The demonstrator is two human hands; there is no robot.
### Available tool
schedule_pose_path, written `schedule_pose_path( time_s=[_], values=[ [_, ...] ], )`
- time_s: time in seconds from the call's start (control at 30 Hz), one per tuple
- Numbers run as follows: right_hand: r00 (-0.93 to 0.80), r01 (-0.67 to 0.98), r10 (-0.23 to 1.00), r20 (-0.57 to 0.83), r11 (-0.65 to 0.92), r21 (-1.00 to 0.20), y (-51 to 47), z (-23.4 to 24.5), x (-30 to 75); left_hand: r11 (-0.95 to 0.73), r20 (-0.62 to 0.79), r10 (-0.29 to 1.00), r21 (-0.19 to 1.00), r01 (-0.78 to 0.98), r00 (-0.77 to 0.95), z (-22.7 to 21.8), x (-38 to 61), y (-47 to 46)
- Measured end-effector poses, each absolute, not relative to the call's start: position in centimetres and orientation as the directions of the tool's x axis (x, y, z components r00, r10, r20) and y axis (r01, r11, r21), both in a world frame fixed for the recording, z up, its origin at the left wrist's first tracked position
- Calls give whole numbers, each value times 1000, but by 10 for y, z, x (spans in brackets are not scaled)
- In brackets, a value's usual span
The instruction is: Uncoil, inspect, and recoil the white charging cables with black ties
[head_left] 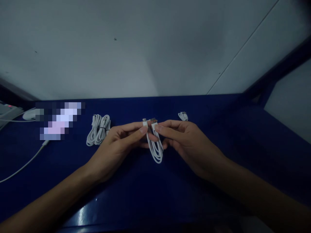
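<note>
A coiled white USB cable (156, 154) hangs between my two hands, above the blue table. My left hand (121, 139) pinches its smaller plug between thumb and fingers. With thumb and forefinger, my right hand (183, 134) grips the larger USB plug right beside it. Both metal plug ends point up and away from me, and the loops droop below my fingers. Just past my left hand lie bundled white cables (98, 129), with a dark tie around them. Beyond my right hand rests a smaller white cable coil (183, 116).
The blue tabletop (136, 197) meets a pale wall (136, 64) at the back. On the left lies a pixelated, bright device (62, 121) with a white cord (26, 164) running from it. A white object (29, 114) with a cord sits behind it, near the left edge.
</note>
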State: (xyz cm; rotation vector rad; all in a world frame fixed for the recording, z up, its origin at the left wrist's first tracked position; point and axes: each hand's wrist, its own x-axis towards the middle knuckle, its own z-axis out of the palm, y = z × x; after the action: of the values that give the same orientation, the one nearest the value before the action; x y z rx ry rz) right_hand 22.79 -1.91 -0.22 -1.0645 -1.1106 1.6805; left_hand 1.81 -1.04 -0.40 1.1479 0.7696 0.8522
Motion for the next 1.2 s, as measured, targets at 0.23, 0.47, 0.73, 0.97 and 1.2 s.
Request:
schedule_pose_path(
  time_s=[0.23,0.47,0.73,0.97,1.2],
  values=[
    [-284,-198,942,-181,-242,-950,-19,-3,227,197,-87,871,964,-181,483,-7,17,-10],
    [-281,-183,944,-173,-230,-956,-20,-2,226,199,-87,870,963,-183,485,-6,16,-9],
    [-271,-184,939,-213,-268,-946,-19,1,225,205,-90,861,962,-180,500,-4,16,-9],
    [-284,-185,933,-222,-281,-942,-21,1,226,209,-93,859,962,-178,504,-3,17,-9],
    [-280,-208,933,-225,-288,-935,-20,0,226,208,-85,855,960,-189,512,-4,17,-8]
  ],
)
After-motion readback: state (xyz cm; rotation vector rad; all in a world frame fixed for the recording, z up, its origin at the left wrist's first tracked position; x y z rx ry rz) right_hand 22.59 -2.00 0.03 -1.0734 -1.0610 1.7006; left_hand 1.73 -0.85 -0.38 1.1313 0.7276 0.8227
